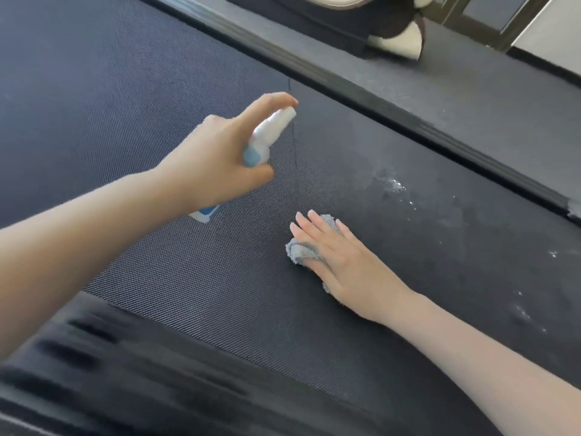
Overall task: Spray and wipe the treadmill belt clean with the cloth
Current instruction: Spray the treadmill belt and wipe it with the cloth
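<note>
1. the dark woven treadmill belt (125, 89) fills nearly the whole view, running diagonally. this is the surface to be cleaned, and both arms reach out over it.
2. a scatter of wet droplets (394, 185) sits on the belt towards its far right side, near the edge. it looks like spray that has not yet been wiped.
3. the small blue-grey cloth (301, 251) lies bunched on the belt, close to mid-width and apart from the droplets. being balled up probably gives a thicker pad to press through.
4. the right hand (339, 262) lies flat on the cloth with its fingers (314, 221) straight and spread. it grips nothing, and the flat palm suits pushing the cloth across the weave.
5. the left hand (220, 152) hovers above the belt, wrapped round a white and blue spray bottle (261, 140). the forefinger rests on the pump top and the nozzle points ahead, so it seems ready to wet a fresh patch beyond the cloth.
6. a dark side rail (361, 99) borders the far side of the belt, with grey floor (471, 89) past it.
7. the near edge of the machine at lower left is too blurred to make out.
</note>
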